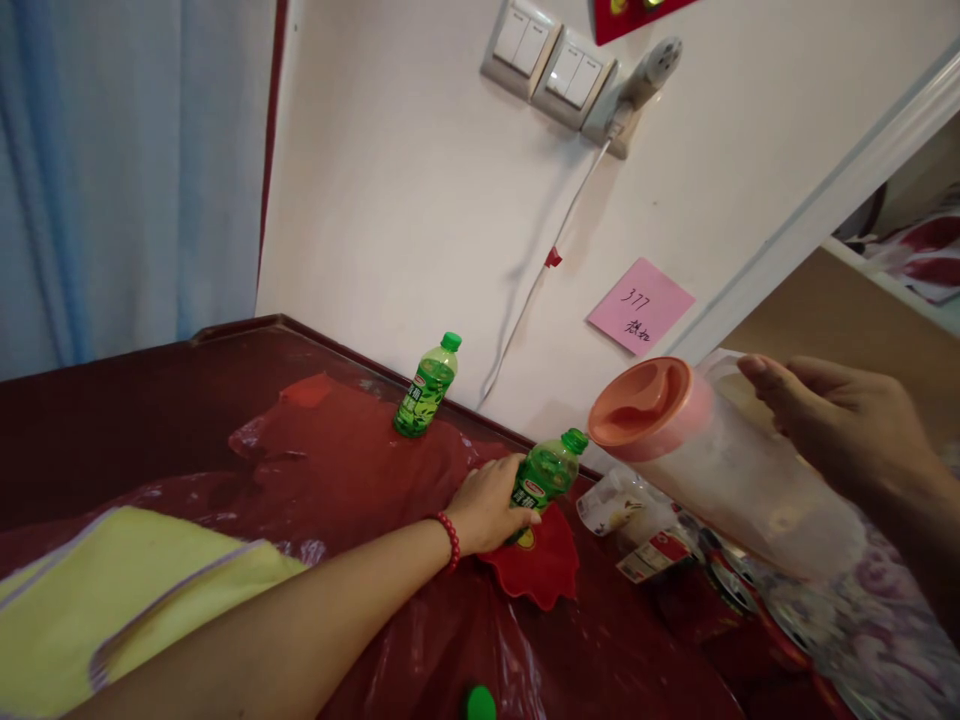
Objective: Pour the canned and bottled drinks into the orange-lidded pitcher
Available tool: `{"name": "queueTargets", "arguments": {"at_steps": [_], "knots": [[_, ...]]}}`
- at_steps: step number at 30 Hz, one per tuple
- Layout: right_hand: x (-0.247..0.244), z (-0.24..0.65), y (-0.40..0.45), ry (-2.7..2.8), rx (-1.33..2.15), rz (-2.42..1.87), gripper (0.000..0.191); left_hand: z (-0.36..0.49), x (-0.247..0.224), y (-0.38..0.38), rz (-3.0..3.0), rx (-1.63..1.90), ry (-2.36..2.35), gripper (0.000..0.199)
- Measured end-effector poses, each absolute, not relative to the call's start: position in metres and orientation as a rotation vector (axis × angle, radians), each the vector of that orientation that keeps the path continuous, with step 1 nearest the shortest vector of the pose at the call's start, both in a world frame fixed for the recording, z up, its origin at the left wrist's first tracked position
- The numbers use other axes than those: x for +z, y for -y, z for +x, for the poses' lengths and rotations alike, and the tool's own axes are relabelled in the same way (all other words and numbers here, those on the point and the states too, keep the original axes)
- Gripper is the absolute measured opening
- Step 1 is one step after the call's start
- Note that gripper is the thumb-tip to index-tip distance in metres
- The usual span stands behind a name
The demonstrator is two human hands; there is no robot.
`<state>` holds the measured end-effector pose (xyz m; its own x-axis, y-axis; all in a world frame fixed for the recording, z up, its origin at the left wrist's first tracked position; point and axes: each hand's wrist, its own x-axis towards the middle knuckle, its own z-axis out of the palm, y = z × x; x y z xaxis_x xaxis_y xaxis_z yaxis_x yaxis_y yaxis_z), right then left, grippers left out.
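My left hand (491, 505), with a red bead bracelet on its wrist, is wrapped round a green drink bottle (551, 468) that tilts to the right above a red scalloped mat (551, 565). A second green-capped bottle (426, 390) stands by the wall on a red plastic sheet (360, 440). On the right, my right hand (847, 420) grips the handle of a cloudy plastic pitcher (757, 490) with an orange lid. The pitcher leans, its lid end toward the left. Another green cap (480, 702) shows at the bottom edge; what lies below it is cut off.
A yellow cloth (150, 590) lies at the left of the dark red table (187, 400). Cans (731, 585) and a clear cup (622, 500) crowd the right side. From a wall socket (622, 120) hangs a white cable (536, 285). A blue curtain (127, 180) hangs at left.
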<state>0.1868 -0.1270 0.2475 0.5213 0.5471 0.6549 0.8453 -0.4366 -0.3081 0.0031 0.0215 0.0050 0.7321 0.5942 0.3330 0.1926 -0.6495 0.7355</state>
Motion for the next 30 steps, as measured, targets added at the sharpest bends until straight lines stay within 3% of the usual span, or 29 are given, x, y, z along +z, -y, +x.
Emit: {"name": "queueTargets", "arguments": {"at_steps": [30], "knots": [[0.2478, 0.1906, 0.1258, 1.131, -0.62, -2.108, 0.07, 0.0023, 0.0055, -0.0211, 2.233, 0.73, -0.593, 0.063]]}}
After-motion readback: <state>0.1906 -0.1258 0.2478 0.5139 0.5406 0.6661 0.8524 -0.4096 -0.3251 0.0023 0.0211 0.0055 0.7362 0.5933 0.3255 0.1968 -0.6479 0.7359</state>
